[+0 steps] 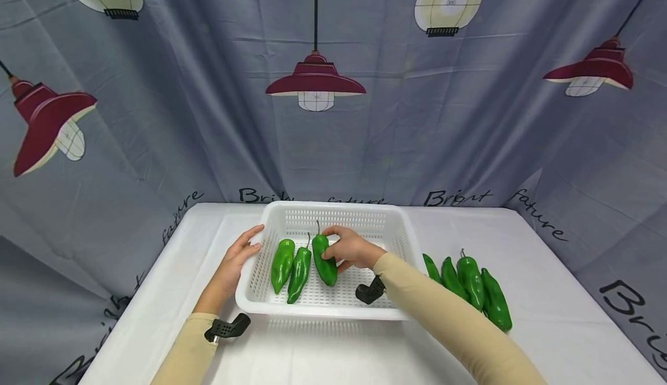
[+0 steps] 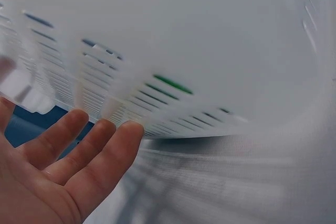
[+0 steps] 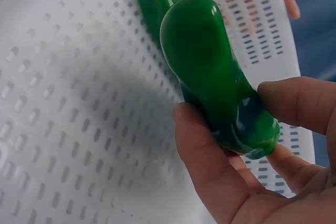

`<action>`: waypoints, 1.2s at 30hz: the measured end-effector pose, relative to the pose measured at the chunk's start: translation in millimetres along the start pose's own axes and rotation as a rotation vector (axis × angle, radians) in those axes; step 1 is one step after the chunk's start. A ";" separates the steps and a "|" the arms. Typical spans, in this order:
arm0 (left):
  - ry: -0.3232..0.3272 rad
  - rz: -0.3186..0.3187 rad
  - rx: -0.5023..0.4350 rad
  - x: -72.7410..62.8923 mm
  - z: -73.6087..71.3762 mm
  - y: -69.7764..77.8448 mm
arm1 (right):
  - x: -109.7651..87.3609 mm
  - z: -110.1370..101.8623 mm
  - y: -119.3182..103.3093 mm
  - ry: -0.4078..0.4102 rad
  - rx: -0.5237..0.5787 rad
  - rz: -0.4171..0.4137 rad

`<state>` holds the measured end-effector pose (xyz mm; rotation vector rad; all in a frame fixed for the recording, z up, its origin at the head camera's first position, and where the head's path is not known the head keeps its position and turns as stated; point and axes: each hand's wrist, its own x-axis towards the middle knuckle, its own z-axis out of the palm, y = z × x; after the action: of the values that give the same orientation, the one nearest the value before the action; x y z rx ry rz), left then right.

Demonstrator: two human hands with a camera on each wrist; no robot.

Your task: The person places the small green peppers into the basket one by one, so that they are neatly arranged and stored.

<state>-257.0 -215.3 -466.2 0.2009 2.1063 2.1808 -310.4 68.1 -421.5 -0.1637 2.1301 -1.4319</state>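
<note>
R hand (image 1: 354, 250), ctr of the head view, pinches 1 glossy dark-green long pepper w/ a thin stem (image 1: 324, 260) btwn thumb & fingers. That pepper is inside the basket area, blunt end twd bottom of frame; can't tell if it touches the basket floor.

L hand (image 1: 231, 266), left of ctr, is spread w/ fingers nearly straight, holding nothing, fingertips at the outer left wall of 1 white rectangular perforated plastic basket (image 1: 323, 312), lower ctr. Exact contact hard to tell.

2 more green peppers lie in the basket, left of the held one: a broad one (image 1: 282, 266) at far left & a slim stemmed one (image 1: 299, 275) next to it. Total in basket area: 3.

2 black wrist devices (image 1: 227, 327) (image 1: 369, 290), 1 per wrist, & 2 beige sleeves (image 1: 184, 350) (image 1: 448, 321).

Lower right of frame: 4 green peppers (image 1: 470, 281) grouped side by side on the white cloth-covered table (image 1: 563, 310), leftmost partly behind the R sleeve.

Behind, a grey-blue fabric backdrop (image 1: 396, 142) w/ black lettering, 3 printed dark-red lamps (image 1: 315, 78) (left, ctr, right) & 2 printed cream lanterns (image 1: 449, 3) up top.
</note>
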 end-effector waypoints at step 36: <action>-0.003 -0.013 0.004 -1.2 1.2 2.1 | 4.6 15.8 4.4 0.021 -0.001 0.041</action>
<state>-255.6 -214.4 -464.1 0.1904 2.1055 2.1678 -305.2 55.2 -431.4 -0.1054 2.1390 -1.4156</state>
